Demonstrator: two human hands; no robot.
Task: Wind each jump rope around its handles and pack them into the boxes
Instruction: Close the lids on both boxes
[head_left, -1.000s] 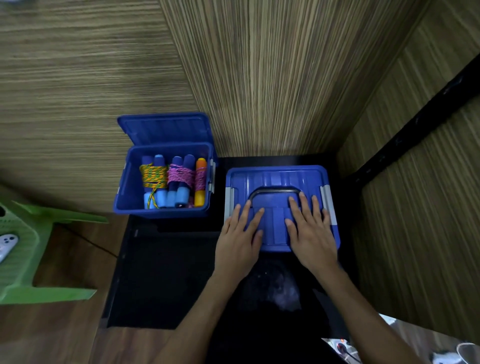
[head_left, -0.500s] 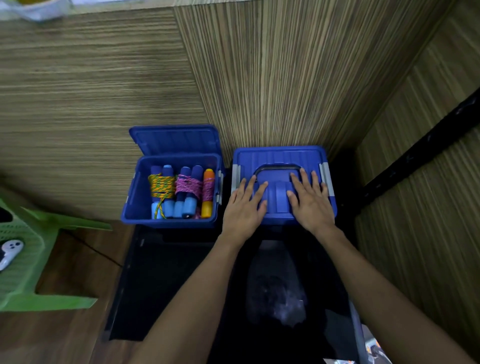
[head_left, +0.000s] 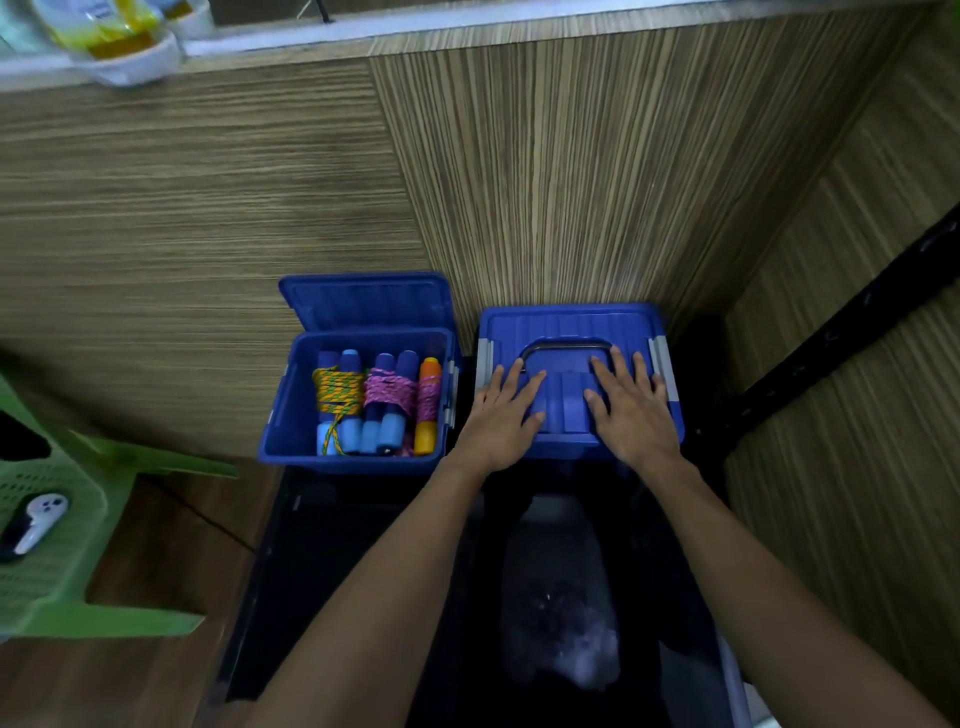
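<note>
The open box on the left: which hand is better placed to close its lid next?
Probably the left hand: it lies nearest the open box; the right hand is farther away.

I read the head view as dim overall, with a greenish-brown cast on the wood panelling (head_left: 545, 182). The brightest zone is the ledge (head_left: 467, 26) along the top edge, so light appears to enter from above. The black tabletop (head_left: 363, 571) is nearly featureless; it carries one soft grey reflection near the bottom centre. The white bowl (head_left: 135, 62) at top left is smeared by motion blur. Wide-angle distortion bends the panel lines outward toward the corners. The blue boxes (head_left: 571, 332) remain reasonably sharp.
</note>
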